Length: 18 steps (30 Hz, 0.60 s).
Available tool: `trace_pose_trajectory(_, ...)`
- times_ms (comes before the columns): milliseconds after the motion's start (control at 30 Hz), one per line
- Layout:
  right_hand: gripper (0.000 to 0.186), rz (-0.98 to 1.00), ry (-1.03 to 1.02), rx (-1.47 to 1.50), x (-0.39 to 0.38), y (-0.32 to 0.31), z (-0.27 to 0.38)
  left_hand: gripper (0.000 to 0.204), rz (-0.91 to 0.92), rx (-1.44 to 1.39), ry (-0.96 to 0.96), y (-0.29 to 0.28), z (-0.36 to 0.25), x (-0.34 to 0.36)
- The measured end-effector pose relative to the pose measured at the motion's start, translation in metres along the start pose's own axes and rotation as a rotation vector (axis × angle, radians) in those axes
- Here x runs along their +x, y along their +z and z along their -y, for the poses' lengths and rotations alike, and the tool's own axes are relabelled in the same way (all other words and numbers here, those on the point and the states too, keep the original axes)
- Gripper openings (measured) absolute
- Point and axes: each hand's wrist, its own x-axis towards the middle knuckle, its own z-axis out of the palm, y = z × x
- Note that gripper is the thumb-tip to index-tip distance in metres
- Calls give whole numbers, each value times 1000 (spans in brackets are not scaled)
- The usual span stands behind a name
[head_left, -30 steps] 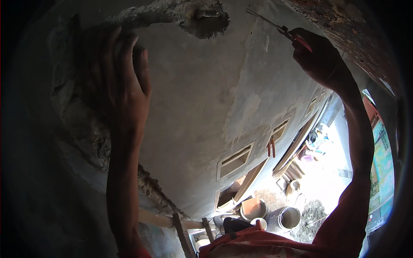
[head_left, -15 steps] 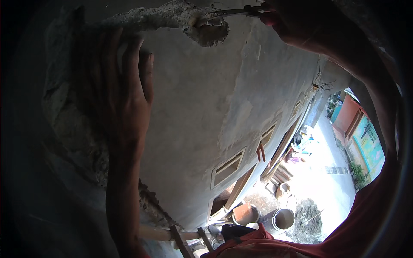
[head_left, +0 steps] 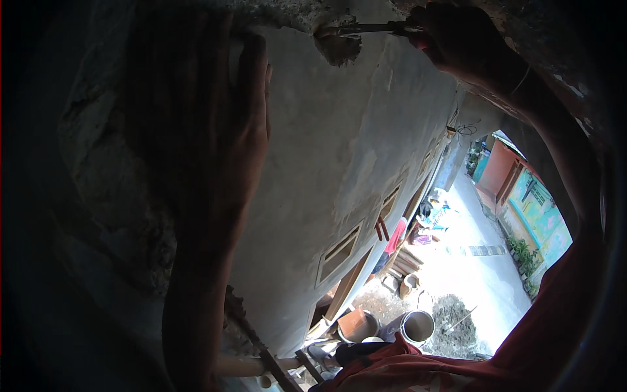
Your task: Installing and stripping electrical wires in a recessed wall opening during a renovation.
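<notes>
High on the grey plastered wall (head_left: pixel 307 130), my right hand (head_left: pixel 457 42) is closed round a long, thin, dark metal hand tool (head_left: pixel 379 27). Its exact kind is unclear. The tool's far end reaches left into a rough, broken hollow (head_left: pixel 339 49) in the plaster. On the left, my left hand (head_left: pixel 202 111) is raised in deep shade, its fingers stretched upward along the wall beside rough masonry (head_left: pixel 98 144). I see nothing in it, though its fingertips are dark.
Wooden ladder-like bars (head_left: pixel 277 369) stand below me. Lower down are a bucket with an orange piece (head_left: pixel 353 322), another bucket (head_left: pixel 418 326) and a grey mortar heap (head_left: pixel 454 323). A person in red (head_left: pixel 395 236) is at the doorway.
My left hand has shifted up and right in the picture, looking larger. The tool's tip still meets the hollow. The view has shifted, and a person in red now shows at the doorway.
</notes>
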Motion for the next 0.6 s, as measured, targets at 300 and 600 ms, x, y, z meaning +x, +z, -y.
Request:
trace_pose_trajectory(300, 22, 174, 48, -47, 16, -5, 10, 27, -63, -103, -74, 16, 2, -15)
trace_pose_trajectory(600, 22, 207, -41, -41, 25, -8, 12, 27, -286, 60, 137, 38, 22, -11)
